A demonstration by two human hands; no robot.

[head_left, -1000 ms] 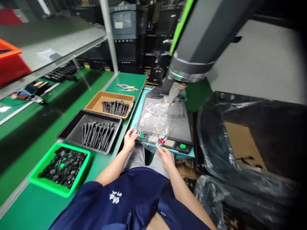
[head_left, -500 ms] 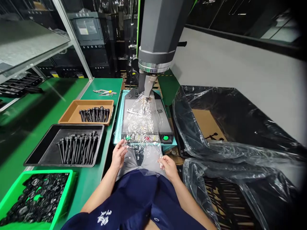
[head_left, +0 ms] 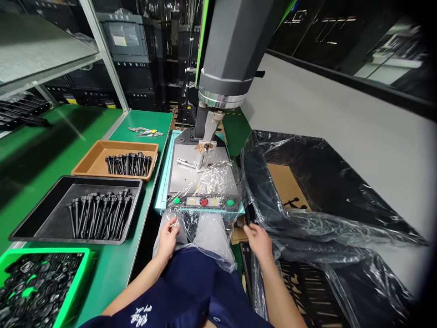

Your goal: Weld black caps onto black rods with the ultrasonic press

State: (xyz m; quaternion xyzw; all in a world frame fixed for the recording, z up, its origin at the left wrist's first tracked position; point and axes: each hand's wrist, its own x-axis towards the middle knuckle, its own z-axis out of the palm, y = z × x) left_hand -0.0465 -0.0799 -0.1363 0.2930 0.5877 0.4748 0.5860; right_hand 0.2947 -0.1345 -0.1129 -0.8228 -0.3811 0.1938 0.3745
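Observation:
A clear plastic bag droops from the press's front plate over the control strip and onto my lap. My left hand, left of the lap, has its fingers curled in a pinch at the film's left edge. To the right, my right hand is apart from the bag, thumb and fingers slightly spread, with nothing visible between them. Ahead stands the press, its tip above a small metal fixture on the grey plate. Green buttons and a red button line its front.
On the left bench sit a brown tray and a black tray of black bolt-like parts, plus a green bin of small black parts. Pliers lie behind. Film-lined black boxes stand at right.
My right hand has let go of the film and moved right. The bag has dropped and spread lower, uncovering the fixture and buttons. My left hand has shifted slightly down in view.

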